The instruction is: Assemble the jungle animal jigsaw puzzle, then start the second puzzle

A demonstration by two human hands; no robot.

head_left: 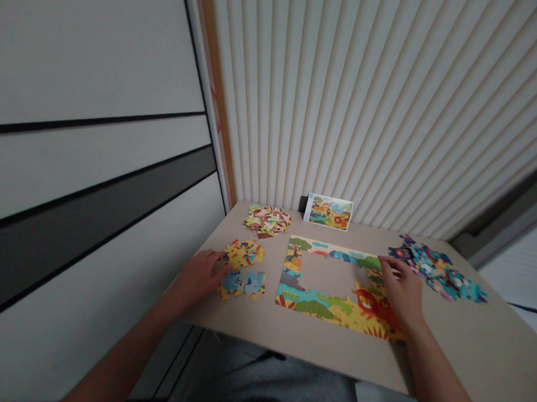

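A jigsaw puzzle (317,309) lies on the table, its animal-picture border joined and the middle showing bare tabletop. My right hand (401,287) rests over its right side, fingers stretched out, with fingertips at the upper right corner. Part of that side is hidden under the hand. My left hand (204,274) is left of the puzzle with its fingers apart, the tips at the edge of loose yellow pieces (244,254). Just below those lie blue animal pieces (253,282). No piece is visible in either hand.
At the back stands a reference picture card (328,212) leaning on a dark holder. A pile of pinkish pieces (267,219) sits at the back left. Teal and purple pieces (440,270) are heaped on the right. A pleated blind (328,96) rises behind the table.
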